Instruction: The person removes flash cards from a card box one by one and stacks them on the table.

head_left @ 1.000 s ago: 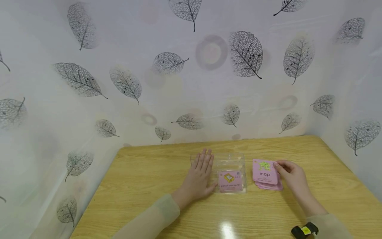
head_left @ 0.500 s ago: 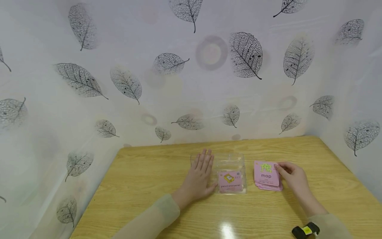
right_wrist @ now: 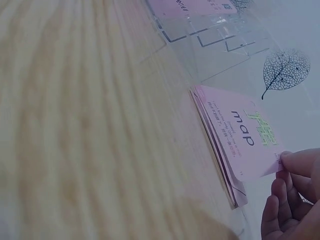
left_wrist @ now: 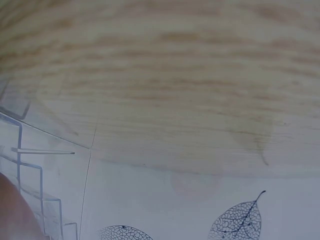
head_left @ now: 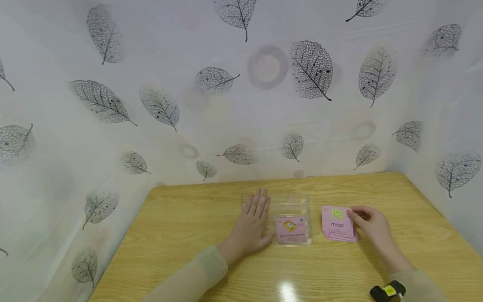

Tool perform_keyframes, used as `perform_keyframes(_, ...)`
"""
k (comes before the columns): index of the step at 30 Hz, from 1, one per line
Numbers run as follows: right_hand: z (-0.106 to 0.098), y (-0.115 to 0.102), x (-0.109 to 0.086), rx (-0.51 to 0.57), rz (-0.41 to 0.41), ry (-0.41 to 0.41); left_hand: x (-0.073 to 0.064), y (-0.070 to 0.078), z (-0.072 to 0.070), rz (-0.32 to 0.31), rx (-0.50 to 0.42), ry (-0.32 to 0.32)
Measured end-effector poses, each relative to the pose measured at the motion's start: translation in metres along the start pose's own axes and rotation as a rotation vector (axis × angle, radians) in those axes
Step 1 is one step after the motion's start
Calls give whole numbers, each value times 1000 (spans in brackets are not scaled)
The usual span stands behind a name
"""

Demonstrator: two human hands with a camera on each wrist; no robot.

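A clear plastic tiered stand (head_left: 288, 206) sits on the table, with a pink "pencil sharpener" card (head_left: 291, 230) in its front step. My left hand (head_left: 249, 226) rests against the stand's left side, fingers straight. In the left wrist view the stand's stepped edges (left_wrist: 41, 182) show at the lower left. To the right of the stand lies a small stack of pink cards (right_wrist: 215, 150). My right hand (head_left: 371, 224) pinches the top card, marked "map" (head_left: 337, 225), by its upper right corner between thumb and finger. The map card lies over the stack, covering most of it.
The wooden table (head_left: 181, 218) reaches back to a pale curtain (head_left: 241, 121) printed with dark leaf skeletons, which also hangs at both sides. A black band with a yellow patch (head_left: 388, 290) is on the right wrist.
My right hand has brought the map card down and slightly right, so it lines up more closely over the stack. The left hand and the stand have stayed put.
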State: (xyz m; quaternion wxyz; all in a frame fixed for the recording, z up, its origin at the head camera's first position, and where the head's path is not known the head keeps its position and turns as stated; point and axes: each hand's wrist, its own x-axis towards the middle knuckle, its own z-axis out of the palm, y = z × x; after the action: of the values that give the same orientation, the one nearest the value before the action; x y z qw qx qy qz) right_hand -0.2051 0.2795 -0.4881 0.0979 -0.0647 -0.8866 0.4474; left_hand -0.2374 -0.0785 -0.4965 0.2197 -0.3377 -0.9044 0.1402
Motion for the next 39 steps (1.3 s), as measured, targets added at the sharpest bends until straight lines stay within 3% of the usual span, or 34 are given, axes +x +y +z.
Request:
perform_keyframes(13, -2, 3, 4, -33, 18, -11, 1, 1, 1, -5, 15, -7)
perform_keyframes(39, -1, 10, 9, -57, -34, 63, 0, 0, 0, -9, -9, 1)
